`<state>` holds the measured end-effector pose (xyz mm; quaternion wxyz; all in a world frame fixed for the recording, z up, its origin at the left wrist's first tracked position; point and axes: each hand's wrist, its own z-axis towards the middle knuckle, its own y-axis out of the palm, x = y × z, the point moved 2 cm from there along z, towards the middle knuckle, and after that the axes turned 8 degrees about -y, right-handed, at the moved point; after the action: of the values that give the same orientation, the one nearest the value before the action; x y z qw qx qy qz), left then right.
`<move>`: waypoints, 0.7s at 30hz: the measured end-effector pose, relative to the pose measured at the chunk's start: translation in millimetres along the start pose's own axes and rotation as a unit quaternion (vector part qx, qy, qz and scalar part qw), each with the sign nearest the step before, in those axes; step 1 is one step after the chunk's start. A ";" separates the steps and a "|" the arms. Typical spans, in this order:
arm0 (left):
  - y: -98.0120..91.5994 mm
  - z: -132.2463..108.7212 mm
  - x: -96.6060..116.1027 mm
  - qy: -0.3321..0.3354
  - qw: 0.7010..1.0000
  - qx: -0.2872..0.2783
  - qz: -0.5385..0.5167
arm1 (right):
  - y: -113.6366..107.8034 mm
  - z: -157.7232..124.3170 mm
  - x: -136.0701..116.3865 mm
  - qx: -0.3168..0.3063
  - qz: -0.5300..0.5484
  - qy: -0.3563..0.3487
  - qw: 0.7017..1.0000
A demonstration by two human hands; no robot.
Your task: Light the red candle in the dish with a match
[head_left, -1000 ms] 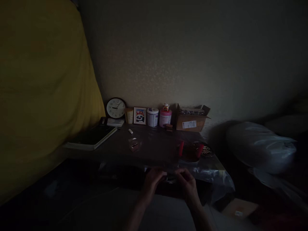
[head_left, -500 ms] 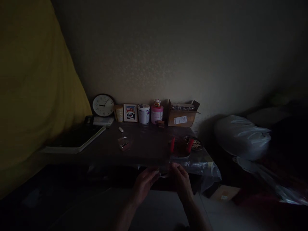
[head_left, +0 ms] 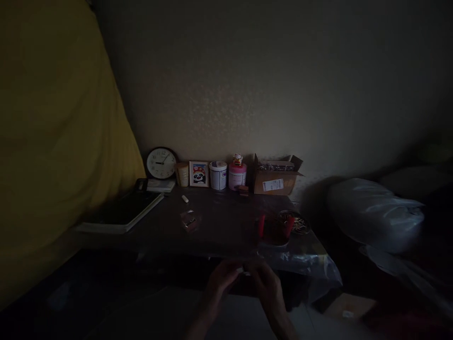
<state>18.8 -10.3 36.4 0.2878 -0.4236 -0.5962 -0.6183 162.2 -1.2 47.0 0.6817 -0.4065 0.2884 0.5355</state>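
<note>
My left hand [head_left: 222, 276] and my right hand [head_left: 268, 282] are close together just in front of the table's near edge, low in the dim head view. Their fingers are bent and pinched, with a small pale thing [head_left: 244, 271] between the fingertips, too dark to name. Beyond my right hand, two red upright pieces [head_left: 261, 225], like candles, stand at a dark round dish [head_left: 278, 243]. A round tray with thin pale sticks [head_left: 299, 223] lies behind it. Left of centre rests a small clear packet with a reddish-brown block [head_left: 190, 223].
Along the wall stand a clock [head_left: 161, 163], a panda picture [head_left: 199, 174], a white tin [head_left: 218, 175], a pink tin [head_left: 237, 177] and a cardboard box [head_left: 274, 182]. A dark panel [head_left: 123, 212] lies left; a plastic bag [head_left: 375, 215] bulges at right.
The view has shifted, so everything sits lower and further right. My hands have come closer together, my right fingertips now near the left ones.
</note>
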 end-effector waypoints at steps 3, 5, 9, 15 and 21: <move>2.1 -0.3 3.8 0.009 1.000 0.009 0.009 | 0.6 -0.3 0.9 -0.007 -0.046 -0.040 0.998; 3.2 -1.2 5.4 0.008 1.000 0.008 0.010 | 0.8 -0.6 0.4 -0.010 -0.064 -0.051 0.997; 2.7 -3.3 4.4 0.000 1.000 -0.004 -0.012 | 0.4 -1.6 -0.2 -0.025 -0.087 -0.056 0.994; 0.0 -1.3 -0.1 0.002 0.998 -0.030 -0.053 | -0.9 -2.8 4.9 -0.032 -0.110 -0.073 0.991; -1.6 2.6 -2.6 -0.002 0.997 -0.032 -0.063 | -1.6 -2.6 7.4 -0.032 -0.115 -0.082 0.989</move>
<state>19.2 -7.9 33.2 0.2330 -0.3959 -0.6019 -0.6532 165.8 0.1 40.0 0.7472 -0.4131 0.1657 0.4936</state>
